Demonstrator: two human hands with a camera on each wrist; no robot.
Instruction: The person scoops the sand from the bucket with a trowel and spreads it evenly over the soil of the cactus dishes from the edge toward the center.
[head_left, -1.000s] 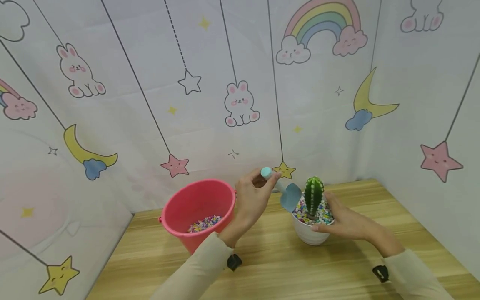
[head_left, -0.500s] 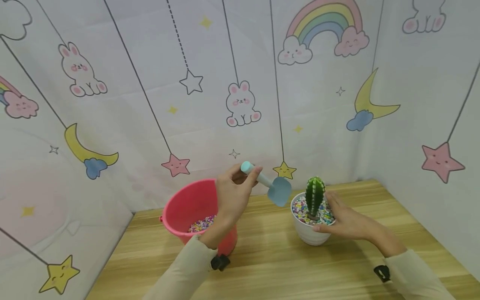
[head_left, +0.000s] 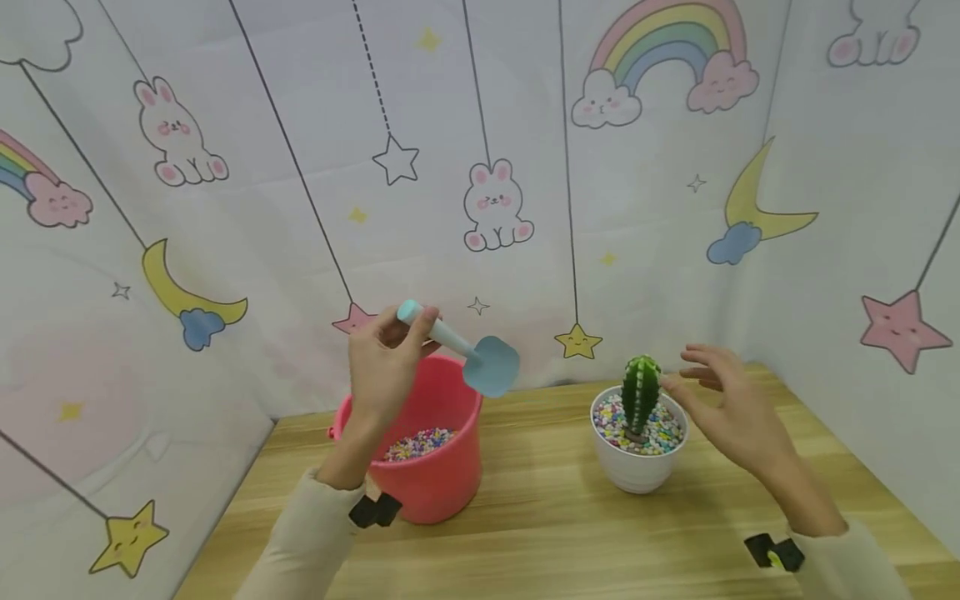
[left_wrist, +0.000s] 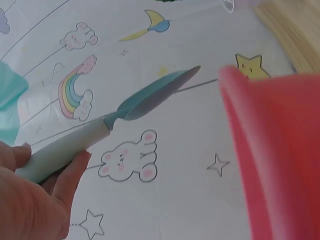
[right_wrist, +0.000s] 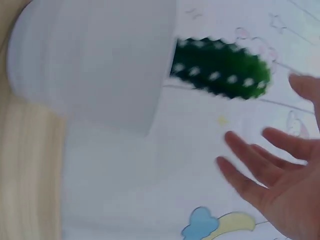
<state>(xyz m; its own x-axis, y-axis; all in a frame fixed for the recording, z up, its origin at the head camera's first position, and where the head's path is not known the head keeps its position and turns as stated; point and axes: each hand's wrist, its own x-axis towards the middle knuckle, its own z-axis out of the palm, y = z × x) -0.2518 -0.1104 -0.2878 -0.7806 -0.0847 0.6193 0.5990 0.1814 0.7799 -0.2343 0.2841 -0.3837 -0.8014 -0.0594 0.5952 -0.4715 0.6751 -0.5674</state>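
My left hand grips the pale handle of a small blue trowel, holding it above a pink bucket. Colourful pebbles lie in the bottom of that bucket. In the left wrist view the trowel blade points away from the hand, beside the bucket's rim. A green cactus stands upright in a white pot topped with similar pebbles. Just right of the cactus my right hand is raised with its fingers spread. The right wrist view shows those fingers apart from the pot, holding nothing.
Both containers stand on a wood-grain table. Behind it hangs a white cloth backdrop printed with rabbits, stars and rainbows, which also runs along both sides.
My left hand has carried the trowel leftward from beside the pot to above the bucket. My right hand has let go of the pot and lifted up and to the right.
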